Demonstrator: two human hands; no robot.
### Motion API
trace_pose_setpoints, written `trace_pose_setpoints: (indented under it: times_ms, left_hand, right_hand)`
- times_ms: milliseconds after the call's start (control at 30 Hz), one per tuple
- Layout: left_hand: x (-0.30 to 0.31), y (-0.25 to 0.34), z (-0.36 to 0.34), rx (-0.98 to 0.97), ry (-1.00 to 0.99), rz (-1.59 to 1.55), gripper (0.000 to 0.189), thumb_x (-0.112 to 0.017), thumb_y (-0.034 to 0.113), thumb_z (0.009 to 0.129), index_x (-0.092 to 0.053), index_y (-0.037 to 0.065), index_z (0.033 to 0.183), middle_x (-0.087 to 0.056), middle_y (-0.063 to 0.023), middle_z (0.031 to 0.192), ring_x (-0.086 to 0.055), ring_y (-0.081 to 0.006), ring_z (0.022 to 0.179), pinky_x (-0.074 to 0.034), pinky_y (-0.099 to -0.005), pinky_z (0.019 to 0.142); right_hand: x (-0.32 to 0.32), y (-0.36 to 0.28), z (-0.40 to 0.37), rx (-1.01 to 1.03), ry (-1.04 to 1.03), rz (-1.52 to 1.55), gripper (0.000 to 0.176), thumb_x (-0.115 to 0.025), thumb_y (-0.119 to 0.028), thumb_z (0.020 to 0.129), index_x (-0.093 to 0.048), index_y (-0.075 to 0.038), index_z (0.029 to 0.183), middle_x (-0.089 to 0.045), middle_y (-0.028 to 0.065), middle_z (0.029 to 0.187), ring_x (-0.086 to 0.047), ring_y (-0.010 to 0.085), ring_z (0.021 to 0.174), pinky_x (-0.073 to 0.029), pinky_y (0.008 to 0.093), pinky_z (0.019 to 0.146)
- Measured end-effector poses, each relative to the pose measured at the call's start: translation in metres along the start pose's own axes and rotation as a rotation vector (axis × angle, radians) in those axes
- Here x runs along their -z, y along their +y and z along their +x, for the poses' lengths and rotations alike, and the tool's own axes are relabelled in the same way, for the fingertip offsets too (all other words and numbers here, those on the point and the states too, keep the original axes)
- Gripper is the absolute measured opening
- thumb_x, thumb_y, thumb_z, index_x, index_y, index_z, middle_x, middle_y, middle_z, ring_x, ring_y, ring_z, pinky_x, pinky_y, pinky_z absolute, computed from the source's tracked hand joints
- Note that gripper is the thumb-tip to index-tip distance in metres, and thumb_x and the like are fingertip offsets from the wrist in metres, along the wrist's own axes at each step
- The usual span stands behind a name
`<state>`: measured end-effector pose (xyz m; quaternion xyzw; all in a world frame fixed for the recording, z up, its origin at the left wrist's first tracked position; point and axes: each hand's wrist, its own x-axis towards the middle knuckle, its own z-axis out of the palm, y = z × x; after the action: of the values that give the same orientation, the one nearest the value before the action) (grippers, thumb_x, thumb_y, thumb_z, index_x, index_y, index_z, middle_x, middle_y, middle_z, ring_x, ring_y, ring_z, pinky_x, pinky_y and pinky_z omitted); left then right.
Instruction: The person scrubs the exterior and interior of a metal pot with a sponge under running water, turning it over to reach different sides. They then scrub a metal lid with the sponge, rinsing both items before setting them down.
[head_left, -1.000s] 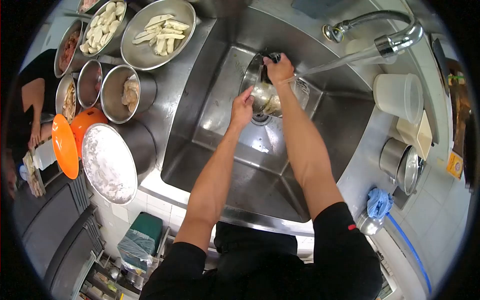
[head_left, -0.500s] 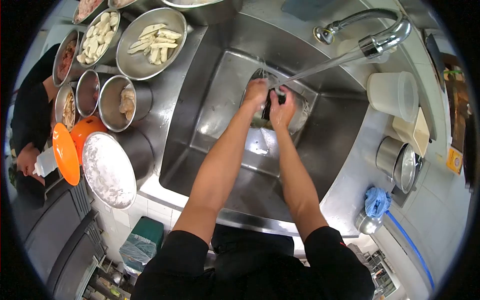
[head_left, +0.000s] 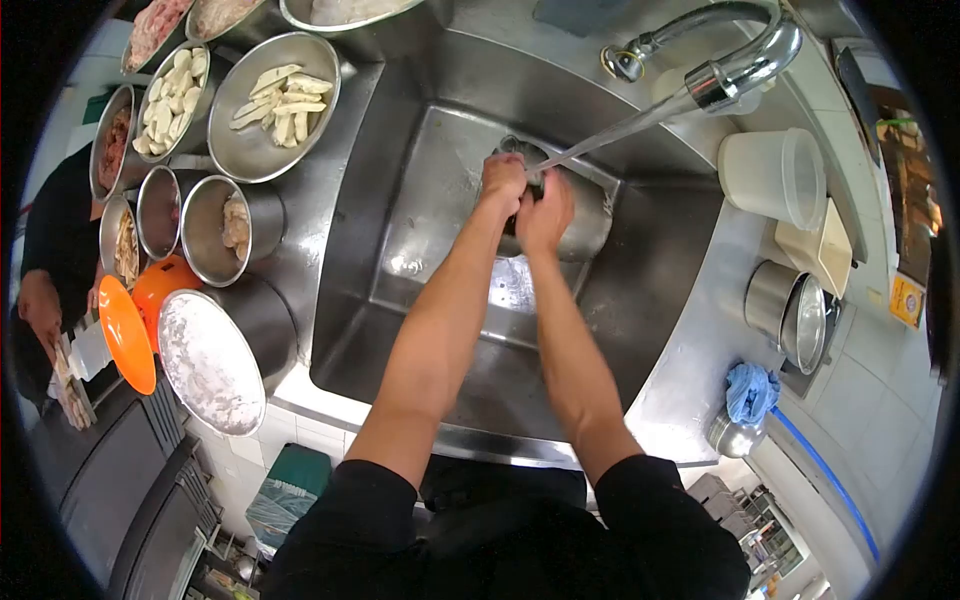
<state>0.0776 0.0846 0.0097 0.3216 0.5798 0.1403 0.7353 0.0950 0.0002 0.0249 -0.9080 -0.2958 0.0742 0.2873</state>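
A steel pot (head_left: 588,226) lies tilted in the sink (head_left: 440,140) under running water. My left hand (head_left: 503,180) is closed at the pot's upper left rim. Close beside it, my right hand (head_left: 545,210) is bent round at the pot's mouth, its fingers closed on something dark that is mostly hidden. Water from the faucet (head_left: 715,88) falls just above both hands.
Left of the sink stand metal bowls, one with pale cut strips (head_left: 285,105), and a pot of white powder (head_left: 210,360). An orange lid (head_left: 127,335) is nearby. On the right are a plastic tub (head_left: 770,180) and a blue cloth (head_left: 752,392). A co-worker's hand (head_left: 40,305) shows at far left.
My hands have drawn closer together, and the right hand has turned, hiding most of the dark thing. The pot shows more of its side. The whole view has shifted slightly.
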Motion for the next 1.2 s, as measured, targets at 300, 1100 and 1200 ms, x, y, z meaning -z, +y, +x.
trace_pose_setpoints:
  times_ms: [300,1100,1200]
  left_hand:
    - [0.017,-0.05,0.053,0.098,-0.162,-0.087,0.016,-0.048,0.009,0.094,-0.062,0.002,0.098,-0.062,-0.0114,0.086,-0.061,-0.0216,0.073,-0.052,-0.0401,0.063]
    - [-0.003,-0.033,-0.002,-0.886,0.094,0.901,0.037,-0.047,0.003,0.085,-0.053,0.002,0.121,-0.049,-0.0261,0.129,-0.052,-0.0434,0.111,-0.042,-0.0479,0.097]
    - [-0.007,-0.008,-0.014,-0.784,-0.263,1.357,0.036,-0.052,0.015,0.089,-0.055,0.01,0.124,-0.041,-0.0123,0.142,-0.031,-0.0317,0.135,-0.026,-0.0522,0.11]
  right_hand:
    - [0.009,-0.012,0.039,-0.127,-0.118,0.052,0.023,-0.068,-0.016,0.075,-0.059,-0.003,0.092,-0.061,0.0186,0.105,-0.052,0.0382,0.107,-0.038,0.0502,0.088]
    - [0.198,0.043,0.002,-0.219,0.077,0.172,0.031,-0.071,-0.024,0.081,-0.058,0.003,0.09,-0.062,0.0167,0.071,-0.056,0.0246,0.065,-0.046,0.0357,0.066]
    - [0.3,0.019,0.042,0.062,0.297,-0.063,0.036,-0.07,-0.03,0.08,-0.059,0.002,0.092,-0.064,0.0212,0.079,-0.061,0.0334,0.074,-0.046,0.04,0.069]
